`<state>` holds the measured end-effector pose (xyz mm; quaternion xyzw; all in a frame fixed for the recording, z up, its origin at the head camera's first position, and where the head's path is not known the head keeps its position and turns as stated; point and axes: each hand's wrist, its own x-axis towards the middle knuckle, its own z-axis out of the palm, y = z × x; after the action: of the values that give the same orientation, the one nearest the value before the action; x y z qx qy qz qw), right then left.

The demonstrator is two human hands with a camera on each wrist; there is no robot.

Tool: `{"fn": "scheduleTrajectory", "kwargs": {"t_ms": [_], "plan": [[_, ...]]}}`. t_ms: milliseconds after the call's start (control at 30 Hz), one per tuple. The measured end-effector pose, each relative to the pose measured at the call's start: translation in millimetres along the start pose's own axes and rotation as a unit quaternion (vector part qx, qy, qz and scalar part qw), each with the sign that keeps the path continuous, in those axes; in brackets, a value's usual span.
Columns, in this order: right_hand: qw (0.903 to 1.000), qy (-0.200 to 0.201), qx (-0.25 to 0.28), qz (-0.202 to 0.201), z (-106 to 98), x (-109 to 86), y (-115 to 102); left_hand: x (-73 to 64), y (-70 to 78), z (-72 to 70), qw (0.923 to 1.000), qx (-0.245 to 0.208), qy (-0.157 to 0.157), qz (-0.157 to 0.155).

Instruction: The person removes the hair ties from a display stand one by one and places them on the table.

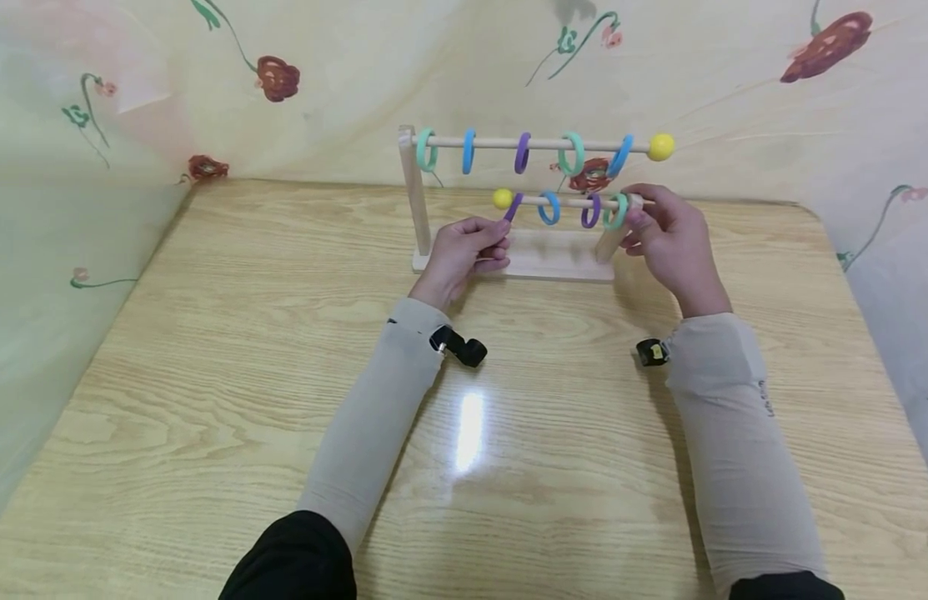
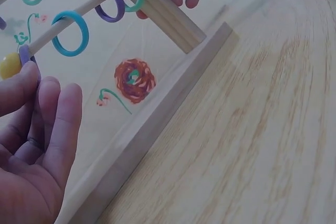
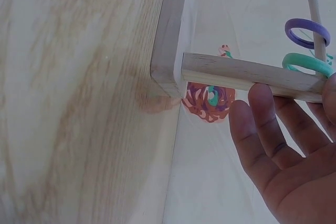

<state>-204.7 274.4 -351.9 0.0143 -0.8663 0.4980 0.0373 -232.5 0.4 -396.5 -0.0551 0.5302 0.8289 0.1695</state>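
A wooden stand (image 1: 557, 257) carries two horizontal rods with coloured rings. My left hand (image 1: 467, 254) pinches a purple ring (image 1: 514, 207) on the lower rod, beside the yellow ball (image 1: 503, 198) at its end. Further along that rod hang a blue ring (image 2: 70, 33), another purple ring (image 2: 109, 4) and a green ring (image 3: 307, 64). With thumb and fingers, my right hand (image 1: 675, 242) grips the top of the short post (image 3: 252, 74) that bears the lower rod. Green, blue and purple rings hang spaced along the upper rod (image 1: 497, 143).
The stand sits near the back of a wood-grain table (image 1: 554, 467), close to a flowered cloth backdrop (image 1: 343, 92). A tall post (image 1: 414, 192) holds the upper rod at the left, and a second yellow ball (image 1: 661, 147) caps that rod's right end.
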Motion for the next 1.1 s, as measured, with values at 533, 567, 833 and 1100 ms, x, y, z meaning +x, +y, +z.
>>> {"fn": "scheduleTrajectory", "kwargs": {"t_ms": [533, 567, 833, 1100], "plan": [[0.9999, 0.005, 0.015, 0.003, 1.7, -2.5, 1.9, -3.4, 4.3, 5.7, 0.9972, -0.07, 0.02, 0.015], [0.9999, 0.006, 0.016, 0.003, 1.8, -2.5, 2.1, -4.0, 4.4, 7.3, 0.9972, -0.068, 0.024, 0.02], [0.9998, 0.004, 0.013, 0.012, -0.3, -1.3, 3.5, -8.0, 6.9, 19.3, 0.9981, -0.041, 0.029, 0.035], [1.0, 0.004, 0.006, 0.004, 0.2, -0.2, 1.3, -15.7, 17.4, 24.3, 0.9858, 0.04, 0.097, 0.131]]}}
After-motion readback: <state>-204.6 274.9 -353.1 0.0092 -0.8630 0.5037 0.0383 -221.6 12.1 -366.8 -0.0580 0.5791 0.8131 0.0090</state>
